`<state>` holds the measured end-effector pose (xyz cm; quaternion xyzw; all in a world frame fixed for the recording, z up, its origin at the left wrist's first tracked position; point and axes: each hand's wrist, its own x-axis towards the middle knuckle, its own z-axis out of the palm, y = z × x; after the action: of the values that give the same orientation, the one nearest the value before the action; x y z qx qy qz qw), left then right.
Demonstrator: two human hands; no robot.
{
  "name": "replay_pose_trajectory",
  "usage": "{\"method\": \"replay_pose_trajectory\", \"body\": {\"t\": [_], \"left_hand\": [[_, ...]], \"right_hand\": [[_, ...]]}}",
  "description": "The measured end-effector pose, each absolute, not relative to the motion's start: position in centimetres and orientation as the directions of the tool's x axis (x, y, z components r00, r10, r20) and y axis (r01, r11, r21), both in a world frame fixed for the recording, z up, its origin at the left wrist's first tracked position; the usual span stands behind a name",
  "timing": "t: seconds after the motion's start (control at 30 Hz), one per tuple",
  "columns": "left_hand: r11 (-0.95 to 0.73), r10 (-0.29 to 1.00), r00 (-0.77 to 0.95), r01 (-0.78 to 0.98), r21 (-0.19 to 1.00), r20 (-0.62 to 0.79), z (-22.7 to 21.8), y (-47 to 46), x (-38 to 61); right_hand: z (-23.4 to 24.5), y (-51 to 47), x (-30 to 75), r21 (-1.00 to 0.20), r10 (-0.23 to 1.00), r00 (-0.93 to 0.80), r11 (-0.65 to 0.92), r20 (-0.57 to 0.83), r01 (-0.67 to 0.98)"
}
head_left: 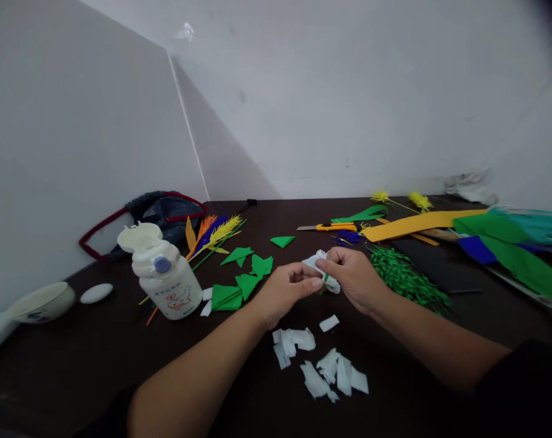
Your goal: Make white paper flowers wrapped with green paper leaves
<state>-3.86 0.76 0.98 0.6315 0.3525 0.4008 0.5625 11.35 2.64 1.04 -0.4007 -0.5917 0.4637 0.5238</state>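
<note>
Between my two hands is a white crepe-paper flower [333, 284] with a bit of green at its base. My right hand [353, 275] pinches the white paper from the right. From the left, my left hand [288, 289] closes thumb and fingers at the green part; the exact grip is partly hidden. Below the hands lie several loose white paper pieces [344, 372], with another small group [294, 344] to their left and one single white piece [329, 323] nearer the fingers. Folded green paper pieces [226, 297] rest left of my left hand.
A white bottle [173, 280] with its lid up stands at the left, near a bowl [45, 302] and a white oval object [96, 293]. A yellow cutter [335, 227] with blade out lies behind my hands. Shredded green paper [406, 277] and coloured paper strips [508, 237] lie right.
</note>
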Motion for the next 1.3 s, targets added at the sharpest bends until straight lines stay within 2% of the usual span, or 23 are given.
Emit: {"method": "replay_pose_trajectory", "body": {"t": [0.1,0.17,0.33,0.47,0.57,0.8,1.0,1.1,1.2,1.3], "left_hand": [[-0.099,0.926,0.355,-0.092,0.991,0.126,0.9,0.6,-3.0],[-0.116,0.944,0.304,-0.071,0.991,0.132,0.7,0.5,-2.6],[-0.137,0.953,0.268,-0.039,0.99,0.142,0.7,0.5,-2.8],[-0.14,0.951,0.277,-0.006,0.99,0.136,0.8,0.6,-3.0],[-0.137,0.953,0.278,0.044,0.99,0.119,0.9,0.5,-3.0],[-0.194,0.95,0.277,0.178,0.965,0.14,0.7,0.6,-2.8],[-0.241,0.963,0.207,0.375,0.895,0.173,0.3,0.6,-2.8],[-0.242,0.954,0.268,0.434,0.868,0.131,0.1,0.8,-3.1],[-0.22,0.937,0.336,0.362,0.906,0.094,0.1,1.0,-3.3],[-0.196,0.932,0.338,0.165,0.967,0.131,0.2,1.0,-3.1]], "right_hand": [[0.8,2.6,11.1,-0.965,0.958,-0.121,0.261,0.259,0.001],[0.6,2.7,11.1,-0.966,0.955,-0.142,0.257,0.259,-0.032],[0.4,2.8,11.6,-0.96,0.935,-0.277,0.156,0.219,-0.235],[0.2,2.8,11.5,-0.951,0.936,-0.284,0.127,0.209,-0.281],[0.3,2.7,11.1,-0.958,0.952,-0.222,0.155,0.21,-0.241],[0.6,2.6,11.0,-0.965,0.964,-0.037,0.262,0.262,-0.016],[0.3,2.9,11.1,-0.964,0.964,0.023,0.265,0.266,0.023],[0.4,3.1,11.5,-0.961,0.956,0.099,0.274,0.276,0.041],[0.6,3.0,11.9,-0.96,0.955,0.097,0.277,0.28,0.044],[0.6,2.6,11.8,-0.955,0.953,0.072,0.29,0.293,0.056]]}}
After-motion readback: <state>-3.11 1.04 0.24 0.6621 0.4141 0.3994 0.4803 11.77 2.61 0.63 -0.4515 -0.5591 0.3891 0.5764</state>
